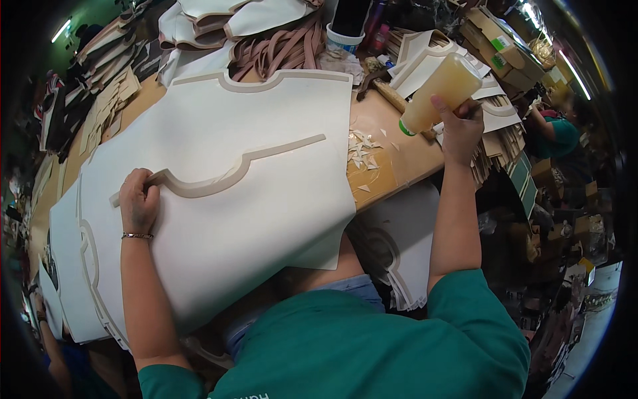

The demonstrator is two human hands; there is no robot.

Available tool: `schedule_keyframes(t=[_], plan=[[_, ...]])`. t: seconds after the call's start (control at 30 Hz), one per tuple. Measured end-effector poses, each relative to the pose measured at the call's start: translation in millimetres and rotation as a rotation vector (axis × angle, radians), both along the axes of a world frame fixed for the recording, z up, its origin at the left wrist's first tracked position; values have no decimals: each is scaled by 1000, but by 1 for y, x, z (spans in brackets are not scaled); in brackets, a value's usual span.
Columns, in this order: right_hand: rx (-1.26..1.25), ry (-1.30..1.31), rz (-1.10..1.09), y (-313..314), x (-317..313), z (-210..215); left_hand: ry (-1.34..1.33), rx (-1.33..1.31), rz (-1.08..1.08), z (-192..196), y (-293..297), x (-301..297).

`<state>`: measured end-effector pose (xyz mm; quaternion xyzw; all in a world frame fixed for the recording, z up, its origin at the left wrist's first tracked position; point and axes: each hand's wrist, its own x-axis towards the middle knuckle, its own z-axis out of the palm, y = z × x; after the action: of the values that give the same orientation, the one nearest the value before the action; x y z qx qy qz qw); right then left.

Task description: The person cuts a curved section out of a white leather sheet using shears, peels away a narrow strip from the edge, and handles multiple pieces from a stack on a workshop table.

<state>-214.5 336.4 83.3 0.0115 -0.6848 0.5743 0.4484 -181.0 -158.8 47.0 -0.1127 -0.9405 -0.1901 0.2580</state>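
Note:
A large white sheet (266, 146) spreads before me over the worktable. Lying on it is a curved beige strip (219, 186) with a straight tail to the right. At the strip's left end, my left hand (139, 199) is closed with fingers curled round it. My right hand (460, 133) grips a translucent squeeze bottle (444, 92) of yellowish liquid, raised over the table's right side. The bottle is tilted, its green cap (406, 127) pointing down to the left. Another beige strip (249, 86) lines the sheet's far edge.
Small white scraps (362, 147) litter the brown tabletop (399, 156). Pinkish-brown strips (282, 50) and stacked white pieces (259, 16) stand at the back. A white tub (345, 38) is behind the sheet. Cardboard boxes (502, 43) sit far right. Another person (565, 130) works at the right.

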Motion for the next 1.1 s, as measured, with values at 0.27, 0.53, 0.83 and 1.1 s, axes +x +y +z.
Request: schedule_keyframes(t=[0.27,0.53,0.83,1.1], plan=[[27,1,136,-10,41,-2,-35,43,11,-1,-3,3],[129,57,60,-5,-3,12,-14,35,30,-2,-2,2],[126,28,63,-19,-56,-1,-35,97,29,0,-1,3],[162,11,-4,-20,-84,-22,-77,160,10,1,-3,3]])
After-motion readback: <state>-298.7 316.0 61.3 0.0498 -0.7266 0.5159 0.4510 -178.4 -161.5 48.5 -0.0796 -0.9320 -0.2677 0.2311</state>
